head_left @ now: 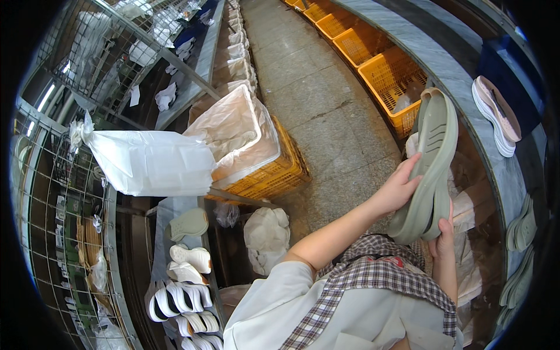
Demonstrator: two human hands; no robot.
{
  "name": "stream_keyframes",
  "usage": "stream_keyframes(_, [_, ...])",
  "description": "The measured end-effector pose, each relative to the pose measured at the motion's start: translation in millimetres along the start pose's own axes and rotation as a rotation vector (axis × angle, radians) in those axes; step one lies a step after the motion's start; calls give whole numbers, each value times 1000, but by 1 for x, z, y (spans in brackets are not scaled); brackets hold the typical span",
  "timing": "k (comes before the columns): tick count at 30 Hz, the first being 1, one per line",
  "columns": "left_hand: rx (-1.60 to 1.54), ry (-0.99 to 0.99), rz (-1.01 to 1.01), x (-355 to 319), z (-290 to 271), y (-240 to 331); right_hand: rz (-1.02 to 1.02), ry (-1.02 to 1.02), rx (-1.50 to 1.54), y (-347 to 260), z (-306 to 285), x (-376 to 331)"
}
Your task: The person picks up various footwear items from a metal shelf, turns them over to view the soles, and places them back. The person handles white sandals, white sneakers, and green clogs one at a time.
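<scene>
Right at the near edge, my white shirt (262,303) and checked apron (373,277) fill the lower part of the view. Just beyond, my left fingers (408,167) are closed on the near left edge of grey-green soles (437,143), which seem to be two pressed together, tilted with their toes up and away from me. My right fingers (445,227) hold the lower right side; I cannot tell how far they wrap behind.

To my near right, stacks of green soles (521,227) lie on the grey table (462,87), and a pink and white sole (496,116) sits farther along it. To my near left, white soles (181,300) line the left table (162,251), with one loose green sole (189,224) behind them. A pale cloth bundle (267,239) lies low beside that table. Farther left, a tied white bag (154,166) stands against a lined yellow crate (274,172). Beyond, yellow baskets (388,79) run along the far right under the table, with the stone floor (309,105) between.
</scene>
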State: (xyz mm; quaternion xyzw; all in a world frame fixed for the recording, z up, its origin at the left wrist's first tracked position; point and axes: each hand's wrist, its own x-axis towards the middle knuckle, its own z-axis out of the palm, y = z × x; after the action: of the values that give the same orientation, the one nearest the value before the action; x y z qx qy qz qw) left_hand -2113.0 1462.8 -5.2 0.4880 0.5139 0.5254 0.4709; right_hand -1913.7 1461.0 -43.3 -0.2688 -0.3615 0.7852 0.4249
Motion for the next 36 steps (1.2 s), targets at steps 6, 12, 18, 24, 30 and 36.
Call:
stream_keyframes(6, [270, -180, 124, 12, 17, 1, 133, 132, 412, -1, -20, -19])
stream_keyframes(12, [108, -181, 132, 15, 50, 5, -34, 41, 976, -14, -49, -23])
stream_keyframes(18, [-92, -449, -149, 4, 53, 8, -358, -42, 963, -47, -120, -30])
stream_keyframes(24, [27, -786, -9, -3, 52, 26, -412, 180, 1008, -75, -172, -10])
stream_keyframes(30, [-128, -1192, 252, -2, 42, 62, -551, 382, 1074, -89, -189, 20])
stream_keyframes(36, [-233, -1163, 484, -11, 47, 76, -336, 484, 792, -107, -240, 2])
